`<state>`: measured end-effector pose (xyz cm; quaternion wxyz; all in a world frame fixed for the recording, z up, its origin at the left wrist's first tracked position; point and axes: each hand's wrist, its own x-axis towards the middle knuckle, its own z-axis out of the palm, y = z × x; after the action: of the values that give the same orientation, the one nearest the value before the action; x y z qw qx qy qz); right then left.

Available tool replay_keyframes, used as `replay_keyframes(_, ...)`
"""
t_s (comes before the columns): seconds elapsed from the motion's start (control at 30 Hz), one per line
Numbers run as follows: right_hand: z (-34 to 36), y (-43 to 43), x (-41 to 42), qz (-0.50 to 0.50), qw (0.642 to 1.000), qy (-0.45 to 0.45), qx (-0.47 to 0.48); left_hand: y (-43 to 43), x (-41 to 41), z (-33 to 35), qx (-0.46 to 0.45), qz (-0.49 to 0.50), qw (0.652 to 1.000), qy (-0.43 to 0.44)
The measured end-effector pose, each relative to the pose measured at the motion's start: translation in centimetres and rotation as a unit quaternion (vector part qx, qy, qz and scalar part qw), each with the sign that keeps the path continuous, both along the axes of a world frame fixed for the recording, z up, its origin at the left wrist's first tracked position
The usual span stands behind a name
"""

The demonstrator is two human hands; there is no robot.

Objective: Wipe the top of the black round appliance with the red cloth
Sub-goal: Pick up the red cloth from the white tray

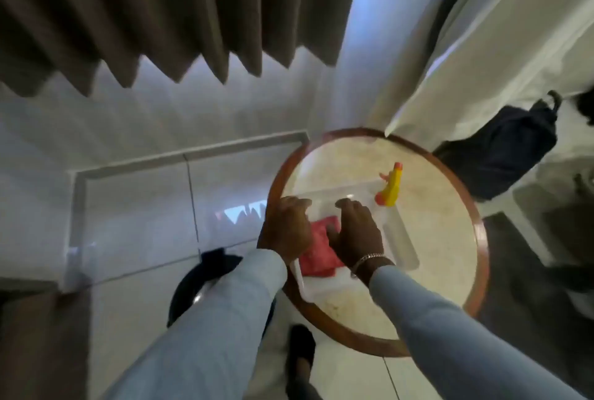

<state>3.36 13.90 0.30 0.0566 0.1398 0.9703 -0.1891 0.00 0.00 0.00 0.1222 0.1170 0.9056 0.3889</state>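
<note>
The head camera looks steeply down, close over a round table and tiled floor.

1. A round surface with a brown wooden rim and pale stone-like top is sitting at centre right.
2. A white tray is lying on it, toward 9 o'clock of the top.
3. A yellow spray bottle with a red nozzle is lying at the tray's 1 o'clock corner.
4. Brown curtains are hanging at 11 o'clock.
5. A dark backpack is resting at 3 o'clock, beside the surface.
6. White fabric is draping at 1 o'clock.
7. Glossy white floor tiles are showing at 9 o'clock.
</note>
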Motion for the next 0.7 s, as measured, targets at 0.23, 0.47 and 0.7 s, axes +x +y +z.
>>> replay_keyframes(0.23,-9.2,2.0,0.4,-0.097,0.988,-0.112,-0.046,3.1,-0.7,-9.5,-0.295,-0.145,0.943,0.057)
replay_keyframes(0.47,-13.5,2.3,-1.3,-0.22,0.958,-0.112,-0.149,3.7,-0.6,-11.0,-0.305,-0.131,0.939,0.092)
replay_keyframes(0.7,-9.9,3.0,-0.6,-0.211,0.928,-0.052,-0.304,2.0,-0.5,-9.1,0.079,0.014,0.997,-0.02)
